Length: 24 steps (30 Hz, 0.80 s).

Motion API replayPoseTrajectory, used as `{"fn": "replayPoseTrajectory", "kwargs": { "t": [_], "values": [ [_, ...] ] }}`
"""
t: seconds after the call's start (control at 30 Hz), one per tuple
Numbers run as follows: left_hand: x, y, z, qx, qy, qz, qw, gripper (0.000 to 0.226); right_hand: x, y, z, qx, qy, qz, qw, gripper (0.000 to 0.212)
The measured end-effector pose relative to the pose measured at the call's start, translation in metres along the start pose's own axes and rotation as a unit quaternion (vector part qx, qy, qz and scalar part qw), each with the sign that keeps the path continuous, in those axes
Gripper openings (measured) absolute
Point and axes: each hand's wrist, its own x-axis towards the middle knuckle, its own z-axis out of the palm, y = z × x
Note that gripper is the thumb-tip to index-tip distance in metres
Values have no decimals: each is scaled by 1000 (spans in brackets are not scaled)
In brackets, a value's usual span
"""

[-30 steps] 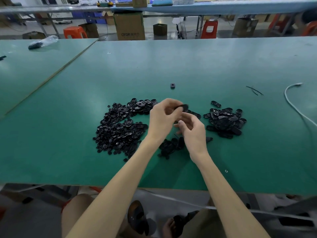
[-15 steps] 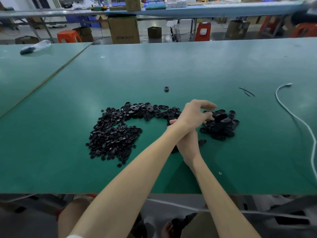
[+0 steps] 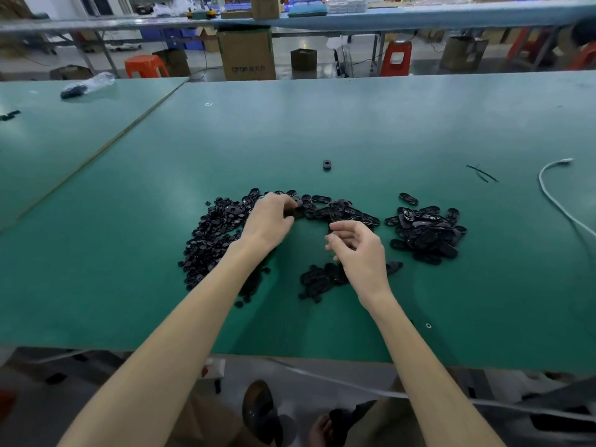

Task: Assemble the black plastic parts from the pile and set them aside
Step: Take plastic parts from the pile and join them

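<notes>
On the green table [image 3: 322, 124] the left hand [image 3: 271, 217] reaches into the far edge of the pile [image 3: 213, 240] of small black pieces, its fingers curled down and pinching a part [image 3: 295, 210] where the pile meets a band of oval pieces [image 3: 335, 211]. The right hand [image 3: 358, 250] hangs just above the table nearer the person, apart from the left, its fingers loosely curled and thumb close to the forefinger. Something dark shows at the fingertips, but I cannot tell whether it is held or lies behind. Under and beside this hand is a small clump [image 3: 317, 279] of black pieces. To the right, clear of the rest, lies a heap [image 3: 425, 233] of larger oval pieces, with one oval just beyond its far edge. A lone black piece [image 3: 327, 165] sits by itself further out, well past the pile. A white cable [image 3: 553, 195] curves along the right side of the table, near two thin black strands [image 3: 482, 172]. On the next table to the left lies a clear bag [image 3: 87, 85] with something dark in it, and behind the tables stand a cardboard box [image 3: 246, 54] and an orange stool [image 3: 145, 66].
</notes>
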Motion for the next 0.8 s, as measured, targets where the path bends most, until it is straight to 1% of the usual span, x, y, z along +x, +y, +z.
{"fn": "replayPoseTrajectory", "kwargs": {
  "t": [0.07, 0.1, 0.17, 0.27, 0.37, 0.43, 0.47, 0.5, 0.53, 0.57, 0.6, 0.7, 0.8],
  "values": [
    [-1, -8, -1, 79, -21, 9, 997, 40, 0, 0, 0, 1, -4, 0, 1000, 16],
    [-2, -10, 0, 102, -24, 22, 994, 41, -1, -1, 0, 0, -4, -1, 1000, 16],
    [-4, -10, 2, 111, -4, 43, 993, 36, -1, -1, 0, -3, -3, -1, 1000, 15],
    [-9, -9, 5, 106, 39, 53, 992, 23, -2, -2, 0, 2, -4, -1, 1000, 15],
    [-13, -7, 7, 116, 67, 76, 988, 21, -2, -1, 0, 7, -3, -1, 1000, 16],
    [-15, -3, 5, 62, 99, 85, 989, 21, -2, -1, 0, 14, -2, -4, 1000, 16],
    [-17, 0, 3, 7, 104, 79, 991, 19, -2, -1, 0, 17, -2, -6, 1000, 16],
    [-18, 4, 0, -67, 94, 61, 991, 17, -1, -1, 0, 20, -2, -9, 1000, 16],
    [-19, 7, -3, -155, 69, 33, 985, 15, -2, -1, -1, 24, -3, -12, 1000, 15],
    [-21, 11, -5, -239, 34, 6, 970, 12, -1, -1, -1, 28, -5, -16, 999, 15],
    [-22, 13, -7, -297, 6, -11, 955, 10, -1, -2, -1, 29, -7, -19, 999, 14],
    [-29, 18, -8, -355, -42, -16, 934, 8, -2, -3, 0, 35, -12, -25, 999, 12],
    [-34, 19, -7, -386, -64, -19, 920, 8, -2, -5, -1, 50, -14, -26, 998, 13]
  ]
}}
